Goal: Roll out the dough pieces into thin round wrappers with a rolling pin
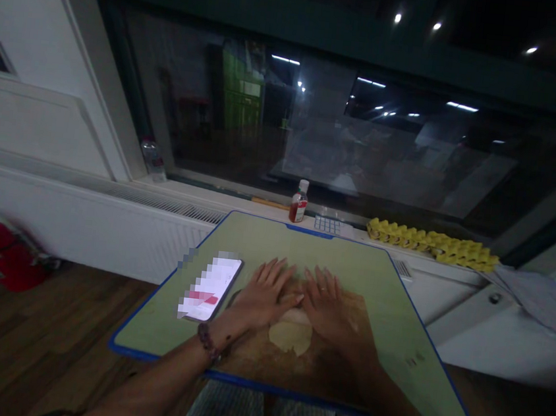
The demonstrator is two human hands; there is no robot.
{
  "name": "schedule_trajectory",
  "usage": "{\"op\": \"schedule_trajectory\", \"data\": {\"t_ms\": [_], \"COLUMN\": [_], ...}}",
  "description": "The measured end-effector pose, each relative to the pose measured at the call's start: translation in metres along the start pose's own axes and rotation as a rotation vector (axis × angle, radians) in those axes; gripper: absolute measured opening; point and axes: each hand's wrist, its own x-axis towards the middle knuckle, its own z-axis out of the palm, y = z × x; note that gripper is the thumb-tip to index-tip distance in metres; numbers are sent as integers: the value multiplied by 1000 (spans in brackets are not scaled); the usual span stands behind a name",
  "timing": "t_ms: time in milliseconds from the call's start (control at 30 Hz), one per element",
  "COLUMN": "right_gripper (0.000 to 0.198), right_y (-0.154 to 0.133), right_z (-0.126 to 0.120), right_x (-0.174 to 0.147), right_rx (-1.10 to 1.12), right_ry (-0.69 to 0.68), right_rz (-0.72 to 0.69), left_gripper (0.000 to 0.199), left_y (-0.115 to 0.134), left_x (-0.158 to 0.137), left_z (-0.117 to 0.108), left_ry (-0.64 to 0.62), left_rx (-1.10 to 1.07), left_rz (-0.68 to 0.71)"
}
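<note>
A flat, pale yellow piece of dough [290, 337] lies on a brown wooden board [290, 371], just below my two hands. My left hand [266, 296] is palm down, fingers stretched forward and thumb pointing to the right. Beside it my right hand [327, 302] also lies palm down with its fingers spread, a ring on one of them. Between the hands, at the dough's far edge, a pale rounded form [295, 315] shows; my palms partly cover it, and I cannot tell whether it is a roller or more dough.
The board rests on a green, blue-edged folding table [411, 354]. A lit phone [212, 290] lies left of my left hand. On the sill stand a small bottle of red liquid [299, 202], yellow egg cartons [428, 242] and a clear plastic bottle [152, 157]. A red fire extinguisher [2, 252] is at far left.
</note>
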Motion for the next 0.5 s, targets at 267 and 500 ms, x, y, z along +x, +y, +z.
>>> {"op": "schedule_trajectory", "data": {"t_ms": [267,500], "right_gripper": [50,44], "right_y": [-17,17], "right_z": [-5,17], "right_x": [-30,20], "right_rx": [9,15], "right_ry": [151,13], "right_rz": [61,-68], "left_gripper": [61,64], "left_y": [14,-15], "left_x": [-33,20], "left_z": [-10,12], "left_ry": [19,-72], "left_rx": [3,-34], "left_rz": [127,-79]}}
